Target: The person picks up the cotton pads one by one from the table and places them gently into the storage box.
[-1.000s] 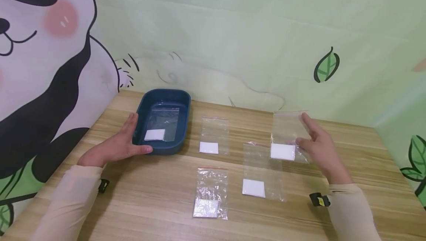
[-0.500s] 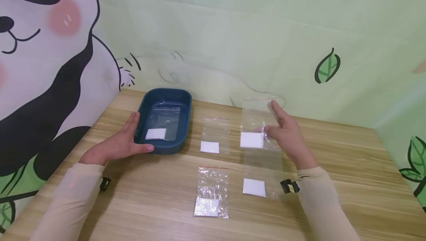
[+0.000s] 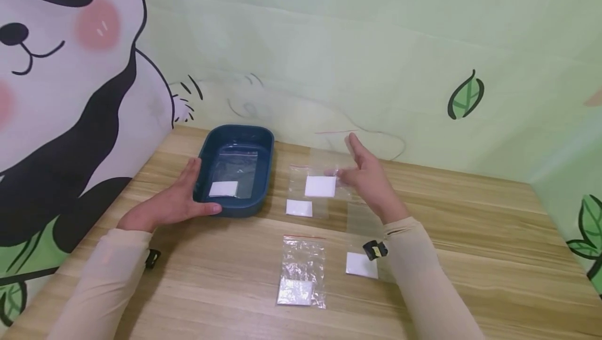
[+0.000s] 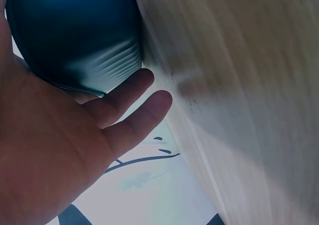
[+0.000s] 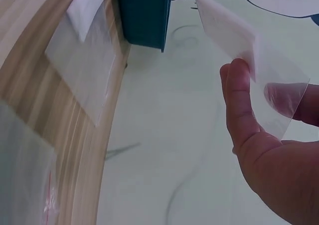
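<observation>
My right hand [image 3: 373, 183] pinches a clear zip-lock bag [image 3: 321, 186] by its right side, thumb on one face and fingers on the other. The bag hangs upright above the table, a white rectangular piece in its lower part. In the right wrist view the held bag [image 5: 232, 33] shows edge-on between thumb and fingers. At the left, my left hand [image 3: 164, 204] rests on a dark blue tray [image 3: 269, 173], fingers straight along its left wall and thumb at the near rim. Inside the tray lies a similar bag [image 3: 240, 170] with its white piece.
Three more bags lie on the wooden table [image 3: 211, 272]: one right of the tray [image 3: 299, 208], partly behind the held bag, one at the front [image 3: 296, 292], and one [image 3: 361, 265] partly under the right wrist. A panda-printed cloth [image 3: 291, 42] hangs behind the table.
My right hand has carried the held bag leftward, from the right of the table to over the bag beside the tray. The left hand and tray stay in place.
</observation>
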Motion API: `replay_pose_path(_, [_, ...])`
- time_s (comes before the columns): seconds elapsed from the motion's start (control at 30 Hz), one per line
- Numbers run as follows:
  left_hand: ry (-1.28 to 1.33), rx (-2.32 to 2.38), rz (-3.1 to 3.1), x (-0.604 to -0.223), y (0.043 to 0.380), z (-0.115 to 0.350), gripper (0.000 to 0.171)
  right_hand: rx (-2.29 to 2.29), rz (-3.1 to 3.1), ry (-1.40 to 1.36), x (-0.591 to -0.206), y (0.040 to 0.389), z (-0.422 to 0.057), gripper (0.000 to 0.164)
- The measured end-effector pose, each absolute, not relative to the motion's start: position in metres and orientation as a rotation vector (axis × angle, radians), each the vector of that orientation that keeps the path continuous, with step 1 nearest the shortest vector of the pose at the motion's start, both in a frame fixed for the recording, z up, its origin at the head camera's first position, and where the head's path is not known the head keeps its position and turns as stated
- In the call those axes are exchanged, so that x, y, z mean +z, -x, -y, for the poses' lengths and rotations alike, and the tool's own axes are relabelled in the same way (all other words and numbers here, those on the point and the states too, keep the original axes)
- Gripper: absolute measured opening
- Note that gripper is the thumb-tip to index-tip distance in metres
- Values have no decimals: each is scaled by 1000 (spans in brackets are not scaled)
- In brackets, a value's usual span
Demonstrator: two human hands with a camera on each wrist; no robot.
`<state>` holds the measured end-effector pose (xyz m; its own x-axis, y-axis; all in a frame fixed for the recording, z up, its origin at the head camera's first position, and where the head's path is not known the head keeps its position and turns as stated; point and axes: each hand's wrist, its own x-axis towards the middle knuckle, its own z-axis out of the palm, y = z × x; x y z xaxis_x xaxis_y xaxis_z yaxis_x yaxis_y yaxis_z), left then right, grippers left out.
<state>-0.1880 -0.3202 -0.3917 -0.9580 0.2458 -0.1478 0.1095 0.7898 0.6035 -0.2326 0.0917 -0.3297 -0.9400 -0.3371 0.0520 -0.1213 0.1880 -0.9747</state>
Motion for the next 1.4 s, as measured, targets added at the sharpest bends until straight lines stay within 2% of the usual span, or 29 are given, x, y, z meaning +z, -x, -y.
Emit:
replay_pose_path(0.8, [-252,899,-2762,-390,186,320,133,-1939,-2152,445,-332,253,-1,95])
replay_pose_path(1.4, [-277,899,-2781,-390,188,320,132,-1991,-2000,256,-346,258,57,98])
